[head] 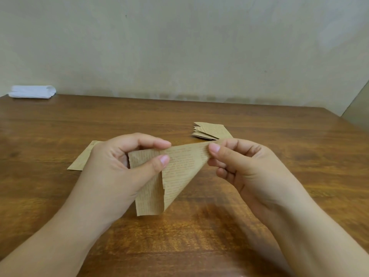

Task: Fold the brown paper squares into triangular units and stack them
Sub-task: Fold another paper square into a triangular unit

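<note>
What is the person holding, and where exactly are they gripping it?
A partly folded brown paper, lifted off the table. The left hand pinches its upper left part; the right hand pinches its upper right corner.

1. A wooden table [60,132] fills the lower part of the view, its top a warm reddish brown with dark grain streaks and a glossy sheen near the front edge.
2. A folded white cloth [33,92] lies at the table's far left corner, touching the back edge beside the wall.
3. A plain pale wall [179,47], faintly mottled and stained low down, rises behind the table's far edge.
4. A lighter angled panel [359,104] shows past the far right corner.
</note>
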`<action>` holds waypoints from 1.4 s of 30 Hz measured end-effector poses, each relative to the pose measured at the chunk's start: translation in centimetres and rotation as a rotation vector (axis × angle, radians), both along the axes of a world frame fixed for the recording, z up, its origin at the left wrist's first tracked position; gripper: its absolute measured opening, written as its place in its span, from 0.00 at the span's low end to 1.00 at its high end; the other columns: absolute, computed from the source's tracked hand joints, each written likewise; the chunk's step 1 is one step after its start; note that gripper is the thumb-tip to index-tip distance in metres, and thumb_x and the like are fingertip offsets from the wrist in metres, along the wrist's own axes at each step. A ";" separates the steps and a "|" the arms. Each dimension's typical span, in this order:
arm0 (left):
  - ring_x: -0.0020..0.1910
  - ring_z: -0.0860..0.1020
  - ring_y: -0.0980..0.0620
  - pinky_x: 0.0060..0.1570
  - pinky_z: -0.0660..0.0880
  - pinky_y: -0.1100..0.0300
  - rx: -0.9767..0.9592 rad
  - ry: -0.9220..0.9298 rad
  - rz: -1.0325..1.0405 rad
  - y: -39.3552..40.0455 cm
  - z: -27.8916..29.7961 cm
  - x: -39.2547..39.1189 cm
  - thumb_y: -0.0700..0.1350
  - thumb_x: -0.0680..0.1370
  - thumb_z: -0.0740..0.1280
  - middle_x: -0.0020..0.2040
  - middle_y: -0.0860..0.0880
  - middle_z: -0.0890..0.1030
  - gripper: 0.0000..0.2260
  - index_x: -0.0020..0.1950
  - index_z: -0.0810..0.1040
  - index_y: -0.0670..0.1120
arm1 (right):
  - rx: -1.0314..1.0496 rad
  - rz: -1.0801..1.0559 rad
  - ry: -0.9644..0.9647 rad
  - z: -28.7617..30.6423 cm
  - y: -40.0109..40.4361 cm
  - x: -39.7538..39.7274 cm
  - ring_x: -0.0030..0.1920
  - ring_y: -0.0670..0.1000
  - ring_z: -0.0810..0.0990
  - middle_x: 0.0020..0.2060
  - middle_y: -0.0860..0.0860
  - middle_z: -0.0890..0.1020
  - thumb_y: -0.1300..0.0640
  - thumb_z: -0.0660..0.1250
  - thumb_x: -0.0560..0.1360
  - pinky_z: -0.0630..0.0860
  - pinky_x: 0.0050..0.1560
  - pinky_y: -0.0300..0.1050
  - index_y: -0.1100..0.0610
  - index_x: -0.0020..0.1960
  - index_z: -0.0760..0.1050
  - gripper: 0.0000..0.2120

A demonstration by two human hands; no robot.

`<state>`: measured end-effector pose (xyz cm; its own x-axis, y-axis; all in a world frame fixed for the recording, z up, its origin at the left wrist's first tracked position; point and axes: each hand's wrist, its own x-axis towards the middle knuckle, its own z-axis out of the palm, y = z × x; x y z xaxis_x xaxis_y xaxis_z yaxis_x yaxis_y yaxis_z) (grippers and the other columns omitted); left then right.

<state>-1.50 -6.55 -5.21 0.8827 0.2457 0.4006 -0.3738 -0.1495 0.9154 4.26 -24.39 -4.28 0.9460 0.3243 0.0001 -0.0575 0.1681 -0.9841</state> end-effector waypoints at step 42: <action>0.35 0.81 0.57 0.37 0.78 0.66 -0.080 0.041 0.022 0.1 0.2 -0.1 0.42 0.61 0.72 0.35 0.50 0.83 0.08 0.35 0.85 0.55 | -0.086 -0.075 -0.160 0.1 -0.2 -0.2 0.35 0.46 0.77 0.31 0.53 0.81 0.60 0.72 0.69 0.72 0.41 0.41 0.58 0.37 0.81 0.03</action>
